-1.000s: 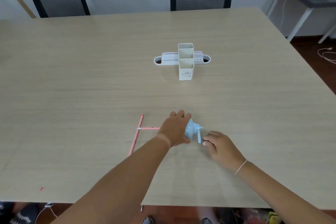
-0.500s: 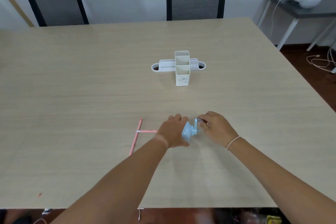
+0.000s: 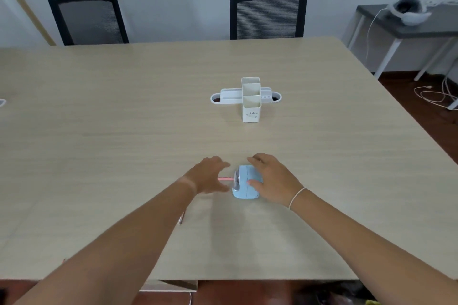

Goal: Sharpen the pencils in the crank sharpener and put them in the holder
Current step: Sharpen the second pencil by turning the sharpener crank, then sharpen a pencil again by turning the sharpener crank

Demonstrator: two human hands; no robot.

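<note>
Near table's front edge, risk of pencil [image 3: 225,178] snapping or jamming if tugged at an angle from sharpener [image 3: 246,182], or of sharpener sliding if steadied too lightly. Left hand [image 3: 210,176]: blurred, fingers spread, closing on pencil's free end; grip impossible to confirm. Right hand [image 3: 271,181]: fingers draped over sharpener, thumb on near side, grasping it. Holder [image 3: 250,109] well beyond, no pencils visible inside.

Between the two hands sits a pale blue sharpener [image 3: 246,182] with a silver-grey face; a pink pencil [image 3: 225,178] pokes out by the left hand [image 3: 208,176]. Beyond the hands stands a white holder [image 3: 251,100] bearing small dark lettering, on a light wood-grain table [image 3: 99,131]. A thin white band circles the right wrist.
</note>
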